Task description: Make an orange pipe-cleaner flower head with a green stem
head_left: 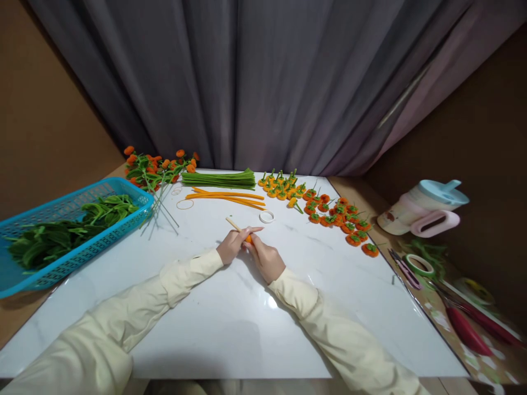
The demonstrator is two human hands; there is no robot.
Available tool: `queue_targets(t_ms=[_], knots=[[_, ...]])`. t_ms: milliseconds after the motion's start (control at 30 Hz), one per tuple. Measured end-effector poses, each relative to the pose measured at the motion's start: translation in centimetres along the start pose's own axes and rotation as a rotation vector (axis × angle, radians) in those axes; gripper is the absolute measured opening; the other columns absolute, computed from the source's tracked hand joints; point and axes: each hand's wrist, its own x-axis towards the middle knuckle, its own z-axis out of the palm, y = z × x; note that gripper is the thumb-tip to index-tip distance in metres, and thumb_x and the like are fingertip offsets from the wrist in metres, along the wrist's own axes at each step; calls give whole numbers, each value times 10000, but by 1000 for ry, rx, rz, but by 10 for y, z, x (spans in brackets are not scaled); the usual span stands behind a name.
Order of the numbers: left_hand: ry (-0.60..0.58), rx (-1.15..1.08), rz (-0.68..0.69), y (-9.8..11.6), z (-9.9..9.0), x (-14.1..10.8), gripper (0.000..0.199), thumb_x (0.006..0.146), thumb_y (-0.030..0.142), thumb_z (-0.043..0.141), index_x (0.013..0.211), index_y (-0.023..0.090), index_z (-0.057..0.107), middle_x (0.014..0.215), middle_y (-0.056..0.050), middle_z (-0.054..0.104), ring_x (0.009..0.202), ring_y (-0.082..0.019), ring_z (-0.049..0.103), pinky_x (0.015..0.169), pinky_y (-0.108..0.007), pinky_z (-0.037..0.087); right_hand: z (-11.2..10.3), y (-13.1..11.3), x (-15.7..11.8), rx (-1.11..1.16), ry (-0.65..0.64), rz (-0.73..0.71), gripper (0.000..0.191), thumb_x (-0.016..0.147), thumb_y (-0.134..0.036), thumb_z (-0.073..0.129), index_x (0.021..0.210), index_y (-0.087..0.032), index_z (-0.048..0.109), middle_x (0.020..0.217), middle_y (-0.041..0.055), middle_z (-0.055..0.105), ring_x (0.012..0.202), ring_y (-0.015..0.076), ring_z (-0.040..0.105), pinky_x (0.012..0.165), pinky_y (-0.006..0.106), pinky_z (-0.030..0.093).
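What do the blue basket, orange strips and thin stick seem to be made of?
Blue basket: likely plastic, slightly glossy, with regular openings. Orange strips: perhaps chenille, matte, showing no shine. Thin stick: possibly wood, given its pale tan colour; finish unclear.

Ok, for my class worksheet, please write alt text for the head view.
A person's left hand and right hand hold a pale stick and small orange piece over a white table. Beyond lie green stems, orange strips, yellow flower heads and orange flower heads; a blue basket of leaves stands at left.
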Motion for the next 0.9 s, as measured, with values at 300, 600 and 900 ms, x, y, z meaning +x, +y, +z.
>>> queue_targets(t_ms=[300, 600, 900], knots=[[14, -7, -15, 4, 1, -1, 606, 857, 519, 302, 1138, 77, 608, 503, 2, 496, 576, -141, 482, 582, -231, 378, 3, 1, 2, -124, -19, 21, 349, 954, -355, 271, 1106, -138, 499, 810, 109, 638, 657, 206, 621, 538, 241, 424], [167, -83, -137, 5, 2, 5, 603, 838, 529, 351, 1027, 54, 669, 629, -46, 632, 626, -146, 531, 588, -224, 393, 4, -3, 4, 26, 20, 181, 253, 908, -328, 427, 1101, -169, 464, 890, 98, 668, 703, 238, 660, 557, 253, 444], [167, -193, -166, 4, 2, 8, 594, 808, 555, 403, 944, 56, 695, 699, -73, 667, 596, -130, 517, 591, -235, 402, 1, -3, 5, 223, 53, 234, 214, 851, -314, 510, 1018, -191, 557, 869, 69, 672, 721, 237, 651, 636, 282, 447]])
